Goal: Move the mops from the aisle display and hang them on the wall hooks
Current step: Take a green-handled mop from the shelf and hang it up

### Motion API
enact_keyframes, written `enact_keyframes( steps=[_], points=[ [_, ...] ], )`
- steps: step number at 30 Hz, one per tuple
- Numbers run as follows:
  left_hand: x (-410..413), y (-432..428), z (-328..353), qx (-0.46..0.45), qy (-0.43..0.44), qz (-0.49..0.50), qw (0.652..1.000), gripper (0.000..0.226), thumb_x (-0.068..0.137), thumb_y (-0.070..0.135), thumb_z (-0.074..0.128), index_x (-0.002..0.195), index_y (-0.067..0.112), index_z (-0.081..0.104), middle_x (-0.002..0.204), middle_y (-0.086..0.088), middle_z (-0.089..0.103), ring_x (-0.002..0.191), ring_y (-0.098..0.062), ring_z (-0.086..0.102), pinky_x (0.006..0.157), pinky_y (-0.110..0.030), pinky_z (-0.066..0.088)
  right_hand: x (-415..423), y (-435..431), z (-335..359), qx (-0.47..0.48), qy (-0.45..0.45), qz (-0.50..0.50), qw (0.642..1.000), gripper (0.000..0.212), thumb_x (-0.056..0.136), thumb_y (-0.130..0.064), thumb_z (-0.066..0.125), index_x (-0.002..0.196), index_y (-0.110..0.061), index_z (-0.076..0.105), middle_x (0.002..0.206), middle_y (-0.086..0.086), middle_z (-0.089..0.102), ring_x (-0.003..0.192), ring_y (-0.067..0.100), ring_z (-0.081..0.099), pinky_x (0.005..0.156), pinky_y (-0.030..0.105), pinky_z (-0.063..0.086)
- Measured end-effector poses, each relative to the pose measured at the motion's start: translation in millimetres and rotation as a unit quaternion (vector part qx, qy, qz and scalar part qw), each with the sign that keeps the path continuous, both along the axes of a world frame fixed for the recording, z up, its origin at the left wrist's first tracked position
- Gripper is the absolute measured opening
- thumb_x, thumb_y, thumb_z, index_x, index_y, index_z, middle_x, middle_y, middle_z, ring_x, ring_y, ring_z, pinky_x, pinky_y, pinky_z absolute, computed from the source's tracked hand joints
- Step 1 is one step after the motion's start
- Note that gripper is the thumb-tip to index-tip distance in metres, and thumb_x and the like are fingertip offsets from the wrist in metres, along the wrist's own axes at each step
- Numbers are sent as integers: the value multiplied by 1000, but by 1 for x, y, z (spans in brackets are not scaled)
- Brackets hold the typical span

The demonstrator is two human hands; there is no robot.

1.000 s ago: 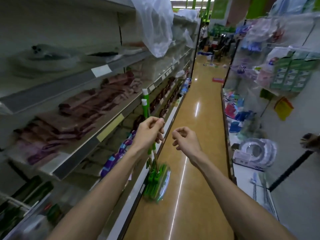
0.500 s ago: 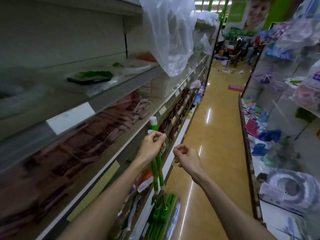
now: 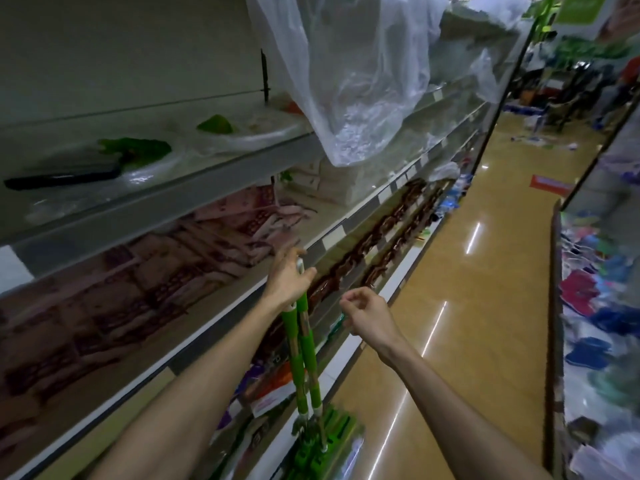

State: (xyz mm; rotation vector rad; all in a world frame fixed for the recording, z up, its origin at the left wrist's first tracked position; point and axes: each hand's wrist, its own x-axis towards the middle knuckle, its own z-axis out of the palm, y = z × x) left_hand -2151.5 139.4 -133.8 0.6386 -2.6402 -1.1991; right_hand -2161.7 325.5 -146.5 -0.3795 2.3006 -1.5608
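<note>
Two mops with green handles [image 3: 306, 358] hang upright from my left hand [image 3: 287, 277], which grips their white top ends. Their flat green heads [image 3: 320, 445], wrapped in clear plastic, hover just above the floor beside the bottom of the left shelving. My right hand [image 3: 367, 311] floats a little to the right of the handles, its fingers curled in loosely and nothing in it. No wall hooks are in view.
Long shelving [image 3: 221, 296] runs along my left, stocked with folded pinkish mats. A clear plastic sheet [image 3: 360, 81] hangs from the top shelf. The glossy tan aisle floor [image 3: 467, 323] stretches ahead. Racks of colourful goods [image 3: 595, 306] line the right side.
My left hand has slid up to the tops of the handles and lifted the mops higher. I have moved closer to the left shelving, and the view has tilted upward.
</note>
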Motion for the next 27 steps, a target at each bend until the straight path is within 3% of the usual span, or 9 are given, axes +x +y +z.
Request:
enact_keyframes(
  steps=[2, 4, 8, 11, 14, 17, 20, 24, 27],
  points=[
    [-5, 5, -5, 4, 18, 31, 999, 36, 96, 22, 65, 129, 14, 51, 140, -18, 48, 118, -34, 58, 91, -37, 49, -19, 4, -1, 4, -1, 18, 1000, 2, 100, -19, 60, 99, -18, 62, 85, 2, 64, 74, 17, 62, 65, 31, 50],
    [-6, 9, -10, 18, 15, 45, 999, 36, 94, 20, 67, 127, 15, 50, 119, -12, 59, 98, -26, 60, 74, -29, 44, -34, 6, -3, 12, 0, 33, 999, 3, 100, -18, 61, 98, -19, 62, 85, 1, 64, 73, 16, 62, 62, 27, 49],
    [-5, 26, -22, 69, 29, 87, 993, 44, 84, 19, 77, 119, 22, 50, 104, -5, 63, 95, -22, 61, 62, -19, 42, -50, 10, -9, 29, 1, 56, 998, 2, 100, -18, 62, 99, -20, 62, 89, 1, 65, 74, 14, 62, 60, 23, 47],
    [-7, 40, -32, 79, 76, 118, 987, 46, 79, 12, 79, 110, 27, 48, 98, -4, 70, 90, -17, 61, 64, -20, 42, -57, 14, -11, 37, 7, 56, 998, 1, 99, -21, 62, 99, -21, 62, 91, 0, 66, 78, 15, 63, 64, 25, 48],
    [-9, 48, -39, 128, 99, 111, 980, 50, 79, 4, 78, 112, 25, 47, 91, -4, 72, 84, -16, 68, 71, -18, 51, -64, 18, -10, 40, 8, 32, 999, 2, 99, -22, 62, 97, -22, 62, 92, -2, 66, 85, 19, 66, 70, 29, 53],
    [-9, 54, -43, 159, 85, 122, 976, 43, 82, 16, 81, 111, 19, 50, 93, -6, 70, 88, -21, 67, 68, -21, 49, -67, 21, -8, 38, 8, 21, 999, 5, 98, -22, 62, 95, -24, 61, 95, -1, 66, 94, 22, 66, 82, 36, 54],
    [-10, 61, -40, 148, 68, 133, 978, 38, 86, 25, 78, 108, 15, 48, 87, 2, 58, 92, -22, 58, 77, -30, 45, -67, 24, -5, 33, 7, 18, 999, 2, 99, -22, 61, 98, -23, 61, 99, -1, 65, 98, 21, 65, 87, 37, 56],
    [-18, 77, -25, 116, 94, 114, 982, 35, 84, 26, 80, 102, 15, 52, 87, 2, 56, 91, -21, 57, 75, -26, 40, -64, 27, -3, 37, 1, 14, 999, 2, 98, -22, 62, 97, -24, 61, 95, -2, 64, 95, 20, 65, 78, 31, 52],
    [-29, 88, 0, 104, 122, 85, 983, 37, 85, 30, 78, 109, 13, 56, 97, -3, 61, 94, -21, 58, 74, -28, 42, -61, 26, 1, 55, -12, 37, 998, 10, 94, -23, 68, 99, -22, 59, 90, -2, 64, 86, 16, 62, 71, 29, 50]
  ],
)
